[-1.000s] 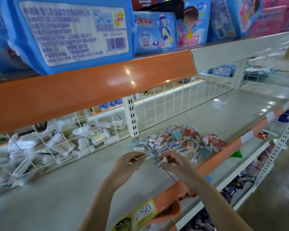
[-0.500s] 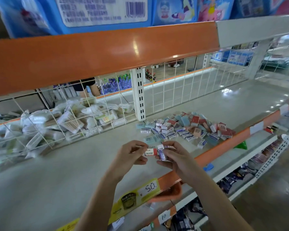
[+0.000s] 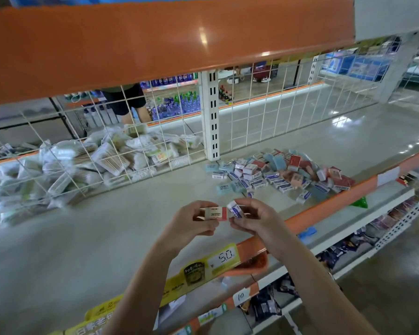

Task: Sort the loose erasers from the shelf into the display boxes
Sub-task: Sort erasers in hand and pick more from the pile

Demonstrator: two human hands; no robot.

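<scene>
At the far left, behind a white wire grid [image 3: 111, 151], a heap of clear-wrapped packets [image 3: 82, 163] lies on the far side of the shelf [image 3: 58, 238]. A white slotted upright [image 3: 212, 117] stands at the back of the shelf, right of that heap.

Near the front edge, left of centre, the left hand [image 3: 191, 221] is raised above the shelf surface. Its fingers [image 3: 205, 205] are curled, and thumb and fingertips pinch a white-and-red eraser [image 3: 215, 213] marked "2B", held roughly level. Just beside it to the right, the right hand [image 3: 254, 216] has its fingers [image 3: 247, 201] curled round a white-and-blue eraser [image 3: 235, 210], tilted, with its near end touching or almost touching the left hand's eraser; contact cannot be confirmed. Both hands are close together, and neither rests on the shelf.

Below the hands, a yellow price label [image 3: 211, 262] reading "5.0" is fixed to the orange front rail [image 3: 324, 206] of the shelf.

Farther right and farther back, a pile of loose erasers [image 3: 283, 175] lies on the shelf, spreading from the foot of the upright toward the front rail. The wrappers are pale blue, white-and-blue, red and pink. The pile is apart from both hands.

At the right, lower shelves [image 3: 348, 223] hold dark packaged goods [image 3: 336, 255].
</scene>
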